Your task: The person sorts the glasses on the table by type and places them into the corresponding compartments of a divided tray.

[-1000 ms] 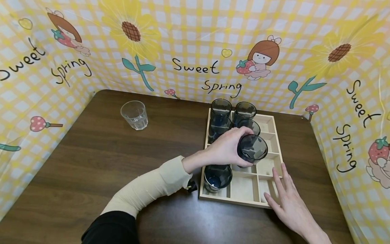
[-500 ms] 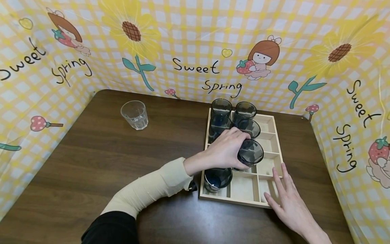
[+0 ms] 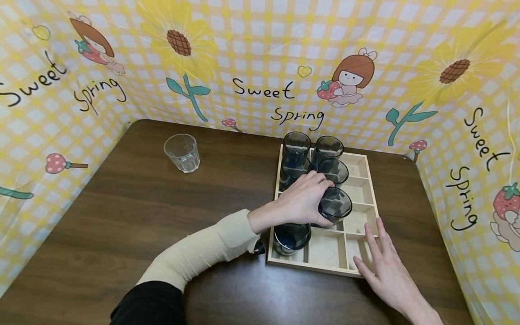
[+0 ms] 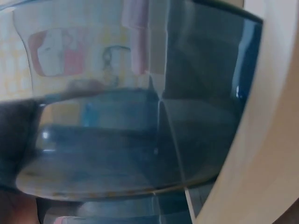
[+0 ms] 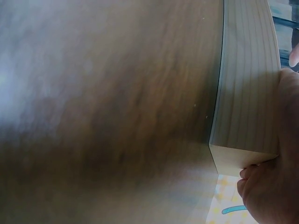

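My left hand grips a dark tinted drinking glass from its left side, thumb at the front and fingers round the back. The glass stands upright in the middle column of a wooden divided tray, third row from the back. Its smoky blue wall fills most of the left wrist view. At the tray's front right corner rests my right hand, fingers spread and mostly straight along the side. In the right wrist view, fingertips touch the tray's outer wall.
Several matching dark glasses stand in the tray's left and middle columns, one at the front left. The left hand hides part of the left column. A clear glass stands alone at the table's back left. Patterned cloth walls the table.
My left hand has lowered the dark glass into the tray, slightly left of where it was held one second ago. The right hand keeps its place at the tray's corner.
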### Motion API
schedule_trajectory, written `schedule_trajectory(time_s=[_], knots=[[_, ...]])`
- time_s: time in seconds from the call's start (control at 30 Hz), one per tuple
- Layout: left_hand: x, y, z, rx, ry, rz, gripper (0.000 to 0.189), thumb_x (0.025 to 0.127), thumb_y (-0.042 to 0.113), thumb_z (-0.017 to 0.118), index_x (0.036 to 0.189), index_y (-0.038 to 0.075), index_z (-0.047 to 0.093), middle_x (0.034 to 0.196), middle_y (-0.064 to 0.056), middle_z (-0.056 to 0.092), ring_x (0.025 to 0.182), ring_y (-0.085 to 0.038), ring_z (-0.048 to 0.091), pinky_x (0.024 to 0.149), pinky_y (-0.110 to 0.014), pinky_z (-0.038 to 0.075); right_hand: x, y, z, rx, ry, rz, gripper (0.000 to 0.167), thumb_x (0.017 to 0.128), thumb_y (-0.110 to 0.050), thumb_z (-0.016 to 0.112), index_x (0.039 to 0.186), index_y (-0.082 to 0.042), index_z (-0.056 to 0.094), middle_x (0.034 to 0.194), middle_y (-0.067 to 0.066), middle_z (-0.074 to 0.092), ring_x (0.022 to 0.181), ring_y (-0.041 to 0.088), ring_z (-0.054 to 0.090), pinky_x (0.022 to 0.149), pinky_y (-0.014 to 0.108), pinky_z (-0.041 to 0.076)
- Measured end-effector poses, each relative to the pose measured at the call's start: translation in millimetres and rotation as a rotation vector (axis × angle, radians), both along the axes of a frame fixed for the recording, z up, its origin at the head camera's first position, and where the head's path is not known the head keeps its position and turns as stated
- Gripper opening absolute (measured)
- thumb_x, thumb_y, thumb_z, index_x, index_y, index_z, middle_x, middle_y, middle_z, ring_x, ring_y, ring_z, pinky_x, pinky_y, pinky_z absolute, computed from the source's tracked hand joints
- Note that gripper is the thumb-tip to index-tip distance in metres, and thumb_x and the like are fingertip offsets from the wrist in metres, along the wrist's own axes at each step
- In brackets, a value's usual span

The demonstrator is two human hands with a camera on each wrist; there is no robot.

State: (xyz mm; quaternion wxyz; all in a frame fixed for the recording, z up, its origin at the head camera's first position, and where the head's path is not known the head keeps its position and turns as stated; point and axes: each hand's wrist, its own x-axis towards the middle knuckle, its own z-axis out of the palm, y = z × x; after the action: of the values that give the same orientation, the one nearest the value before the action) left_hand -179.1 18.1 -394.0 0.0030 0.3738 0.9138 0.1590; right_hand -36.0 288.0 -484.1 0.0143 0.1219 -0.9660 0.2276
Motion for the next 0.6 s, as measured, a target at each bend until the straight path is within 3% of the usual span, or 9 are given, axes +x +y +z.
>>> schedule_trajectory(time_s=[0.4,0.5,0.6], knots=[[3.8,1.3,3.2,-0.074,0.016,0.023,0.1,0.073,0.07,0.095,0.144,0.008,0.061,0.139,-0.005,0.068,0.132,-0.024,0.06,0.124,-0.039,0.048,-0.3,0,-0.6,0.005,0.0,-0.002,0.094,0.105,-0.037,0.073,0.178,-0.015,0.018,0.187,0.015,-0.003,0.156,0.068,0.029,0.108,0.085,0.04],[4.3,-1.9,6.6,-0.102,0.043,-0.004,0.101,0.076,0.075,0.09,0.146,0.008,0.062,0.138,-0.006,0.067,0.131,-0.023,0.06,0.12,-0.038,0.05,-0.2,0,-0.3,0.006,-0.004,-0.005,0.094,0.105,-0.037,0.073,0.178,-0.016,0.017,0.187,0.015,-0.003,0.155,0.069,0.029,0.107,0.085,0.04],[4.1,-10.3,10.7,-0.074,0.038,-0.041,0.096,0.086,0.074,0.082,0.15,0.007,0.061,0.141,-0.008,0.066,0.134,-0.024,0.059,0.119,-0.037,0.05,-0.2,0,-0.2,0.003,-0.009,-0.005,0.094,0.105,-0.037,0.073,0.178,-0.016,0.016,0.187,0.015,-0.004,0.155,0.069,0.028,0.107,0.085,0.04]])
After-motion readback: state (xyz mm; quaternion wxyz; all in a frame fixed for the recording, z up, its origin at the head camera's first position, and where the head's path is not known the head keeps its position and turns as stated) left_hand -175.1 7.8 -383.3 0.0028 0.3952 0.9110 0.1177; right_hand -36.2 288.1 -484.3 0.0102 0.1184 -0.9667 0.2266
